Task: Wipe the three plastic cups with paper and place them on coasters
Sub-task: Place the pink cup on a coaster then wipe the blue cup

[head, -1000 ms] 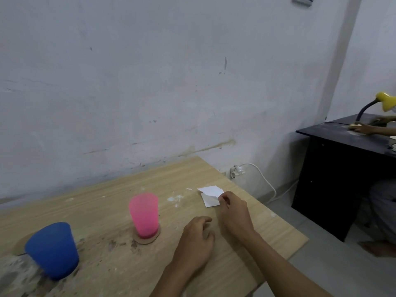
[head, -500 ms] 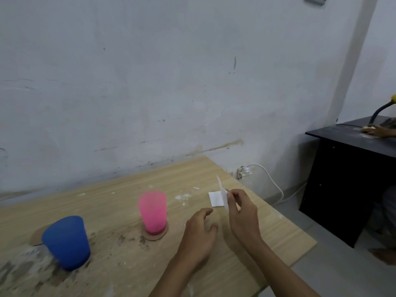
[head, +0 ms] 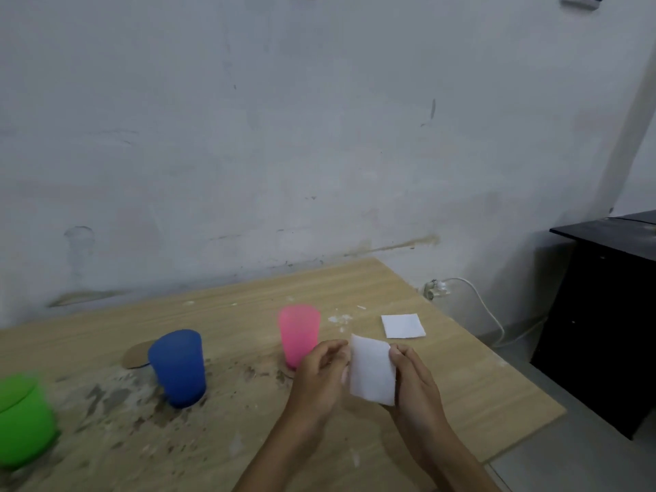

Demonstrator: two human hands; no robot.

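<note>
A white sheet of paper [head: 372,371] is held up above the table between both hands: my left hand [head: 321,376] pinches its left edge and my right hand [head: 415,381] pinches its right edge. Just behind my left hand stands a pink cup [head: 298,332], upside down; its base is hidden by that hand. A blue cup [head: 177,367] stands upside down further left, with a brown coaster [head: 136,355] lying bare behind it. At the far left edge is a green cup [head: 23,417], blurred.
Another white paper square [head: 403,326] lies flat on the wooden table [head: 461,385] behind my right hand. The tabletop is stained and crumbed around the cups. A black desk [head: 610,314] stands to the right, and a white cable [head: 486,307] runs down the wall.
My right hand lifted one paper sheet off the table and my left hand rose to take its other edge. The view swung left, bringing the green cup in.
</note>
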